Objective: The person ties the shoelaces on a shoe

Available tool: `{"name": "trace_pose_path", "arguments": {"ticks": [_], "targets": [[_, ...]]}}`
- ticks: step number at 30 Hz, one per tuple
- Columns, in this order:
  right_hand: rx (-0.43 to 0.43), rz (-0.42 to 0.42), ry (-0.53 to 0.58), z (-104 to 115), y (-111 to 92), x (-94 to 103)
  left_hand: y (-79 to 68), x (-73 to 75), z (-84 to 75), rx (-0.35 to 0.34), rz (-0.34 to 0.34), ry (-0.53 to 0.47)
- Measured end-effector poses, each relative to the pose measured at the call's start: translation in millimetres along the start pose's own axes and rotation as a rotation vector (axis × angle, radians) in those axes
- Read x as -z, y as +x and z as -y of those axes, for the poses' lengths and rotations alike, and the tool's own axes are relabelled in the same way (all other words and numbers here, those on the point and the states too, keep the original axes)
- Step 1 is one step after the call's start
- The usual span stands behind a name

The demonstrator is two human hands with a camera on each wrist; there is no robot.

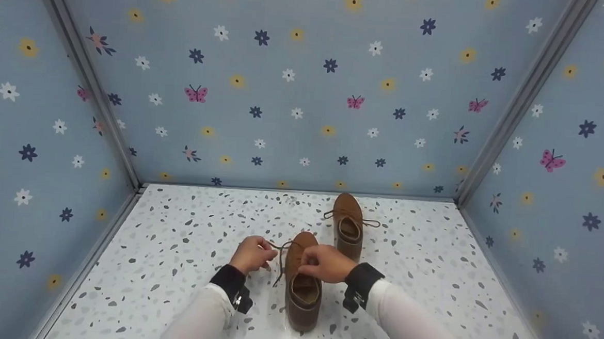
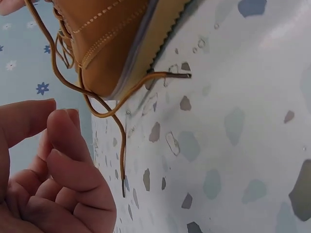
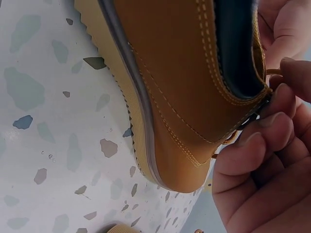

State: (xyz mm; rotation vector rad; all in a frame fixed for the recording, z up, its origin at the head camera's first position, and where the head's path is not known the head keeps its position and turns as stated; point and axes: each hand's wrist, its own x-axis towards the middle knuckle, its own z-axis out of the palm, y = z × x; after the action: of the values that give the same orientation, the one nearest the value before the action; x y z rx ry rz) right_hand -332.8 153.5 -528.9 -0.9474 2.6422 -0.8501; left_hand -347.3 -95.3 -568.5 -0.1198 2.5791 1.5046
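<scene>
A tan lace-up ankle boot [image 1: 302,314] stands on the speckled floor between my hands, toe pointing away. Over its throat, my right hand [image 1: 325,264] pinches a brown shoelace [image 3: 273,72] by the collar, thumb against bent fingers. My left hand [image 1: 252,255] hovers beside the toe with its fingers loosely bent. Nothing shows between its thumb and fingertips [image 2: 65,124] in the left wrist view. Close by, both lace ends hang loose: one lace tip [image 2: 123,187] points down near those fingers, the other lace tip [image 2: 182,75] lies toward the sole.
Ahead and to the right stands the matching boot [image 1: 349,205], its laces spread to both sides. Speckled white flooring [image 1: 182,287] runs up to a blue flowered back panel [image 1: 305,113]. Side panels [image 1: 548,203] in grey frames enclose the space left and right.
</scene>
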Motion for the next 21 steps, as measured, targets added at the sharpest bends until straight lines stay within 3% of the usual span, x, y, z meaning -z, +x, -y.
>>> {"name": "trace_pose_path", "arguments": {"ticks": [16,21], "targets": [[-0.036,0.011,0.013,-1,2,0.1,15.5,-7.5,-8.5,-0.026,0.034,0.205],[-0.041,0.008,0.011,-2,3,0.1,25.0,-13.4,-12.0,-0.036,0.032,0.308]]}}
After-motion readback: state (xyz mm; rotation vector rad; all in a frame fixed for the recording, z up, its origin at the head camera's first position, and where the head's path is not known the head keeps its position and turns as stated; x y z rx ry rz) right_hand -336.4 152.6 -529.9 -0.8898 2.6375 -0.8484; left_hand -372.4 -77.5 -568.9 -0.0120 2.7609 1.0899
